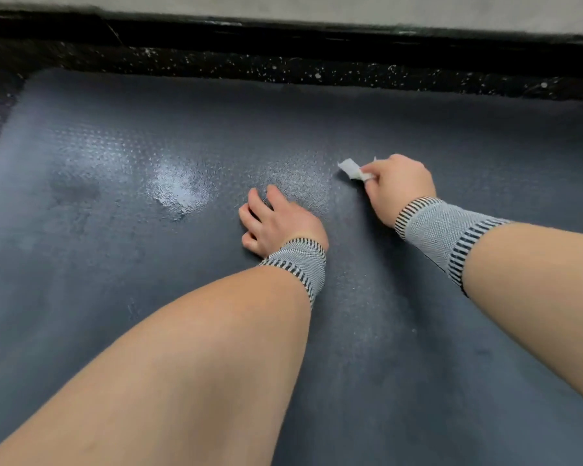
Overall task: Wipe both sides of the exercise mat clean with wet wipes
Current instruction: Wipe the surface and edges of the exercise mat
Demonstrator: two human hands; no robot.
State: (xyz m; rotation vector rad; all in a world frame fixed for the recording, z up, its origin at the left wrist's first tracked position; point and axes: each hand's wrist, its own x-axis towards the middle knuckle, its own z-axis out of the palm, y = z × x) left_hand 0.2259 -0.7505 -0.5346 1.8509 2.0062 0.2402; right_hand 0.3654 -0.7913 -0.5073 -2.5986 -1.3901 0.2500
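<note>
The exercise mat lay flat, filling the floor view; likely soft, floppy, best lifted by an edge. At two o'clock, the right hand pinched a wet wipe; the left hand pressed down, fingers spread, empty.

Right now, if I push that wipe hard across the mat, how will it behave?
The wet wipe looks limp and bunched in the right hand, so it'll likely crumple. The mat is textured, so expect drag; thin tissue may tear.
</note>
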